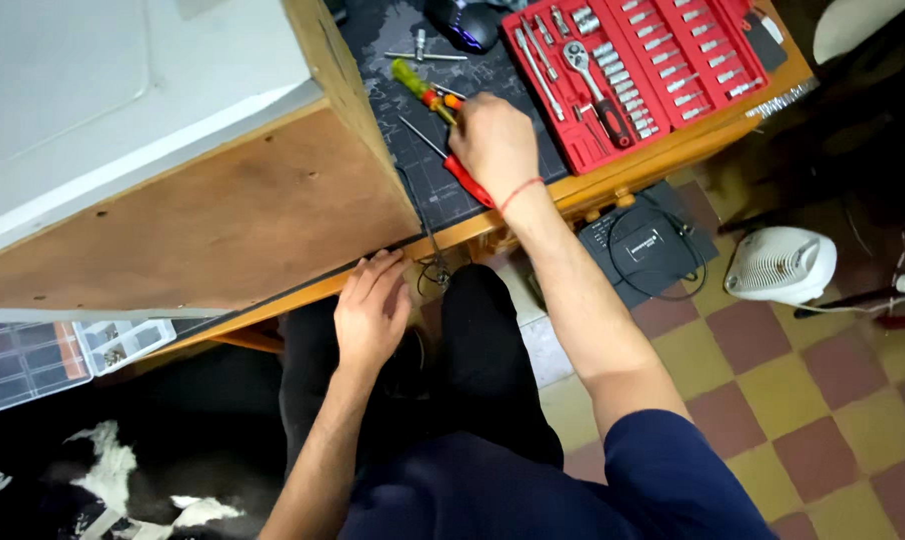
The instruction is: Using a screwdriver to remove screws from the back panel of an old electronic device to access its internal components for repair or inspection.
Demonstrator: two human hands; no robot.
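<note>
Head view: right hand (493, 140) grips red screwdriver (465, 178), shaft up-left; left hand (371, 312) flat, empty.

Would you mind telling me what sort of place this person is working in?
Probably a home workshop or hobby bench. A red socket set lies open on a wooden desk, the right hand rests on screwdrivers, and a small fan heater sits on the checkered tile floor.

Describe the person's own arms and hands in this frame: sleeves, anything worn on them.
Both forearms are bare. The right arm shows a short dark navy sleeve ending above the elbow. A thin red string bracelet circles the right wrist. The right hand and left hand wear no gloves; no rings or watch are visible. The left arm's sleeve is out of view.
</note>
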